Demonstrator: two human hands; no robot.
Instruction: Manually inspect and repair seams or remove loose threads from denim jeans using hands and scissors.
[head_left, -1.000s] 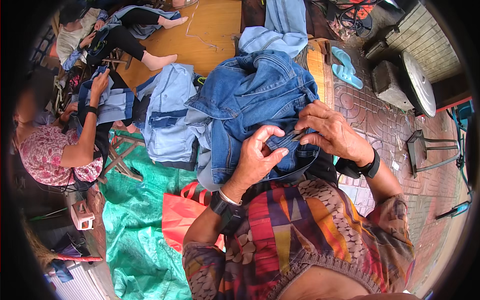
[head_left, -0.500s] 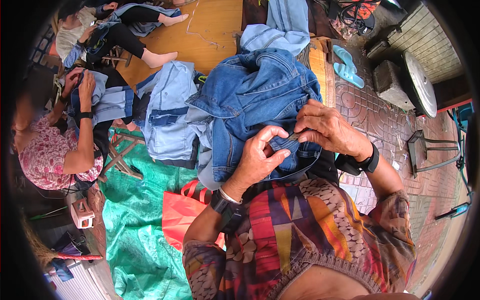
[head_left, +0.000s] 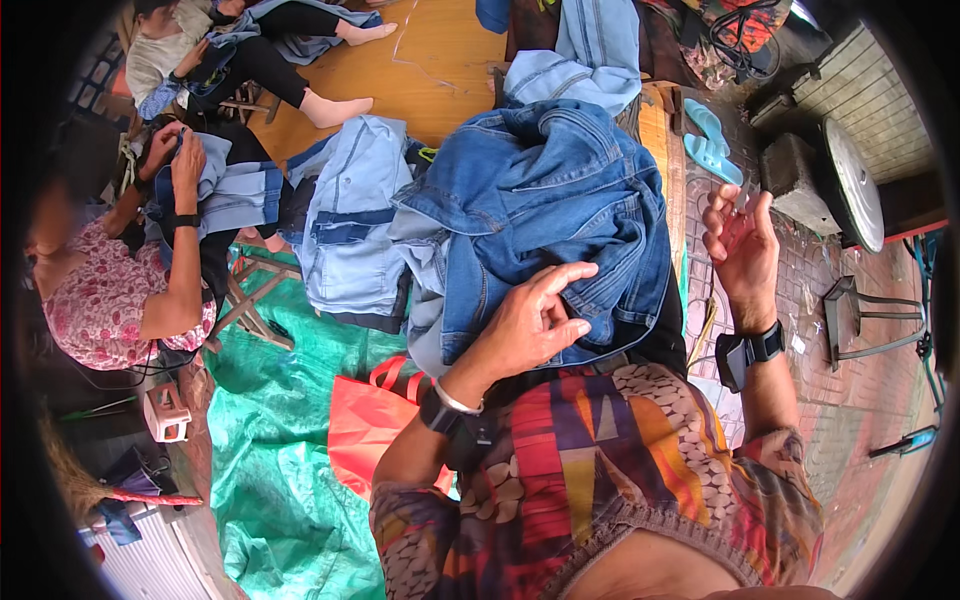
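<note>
A dark blue denim garment point(head_left: 540, 190), probably a jacket, lies bunched in front of me. My left hand point(head_left: 530, 325) rests at its near edge, thumb and forefinger spread apart, with no pinched cloth visible between them. Off to the right of the denim, my right hand point(head_left: 742, 245) is raised palm up over the paving. Its fingers curl in toward the thumb, and a small greyish thing shows between the tips, too small to name. Light blue denim pieces point(head_left: 355, 215) lie against the left side of the dark garment.
More light denim point(head_left: 590, 60) lies beyond on the wooden board point(head_left: 440, 45). At left, a person in a flowered top point(head_left: 125, 290) handles denim; another sits farther back. A red bag point(head_left: 365, 430) lies on green sheeting point(head_left: 270, 480). Blue slippers point(head_left: 712, 150) and a metal-framed stool point(head_left: 850, 315) are at right.
My right hand has left the denim, swinging right and turning palm up. My left thumb and forefinger have spread, letting go of the pinched cloth. The view has shifted slightly.
</note>
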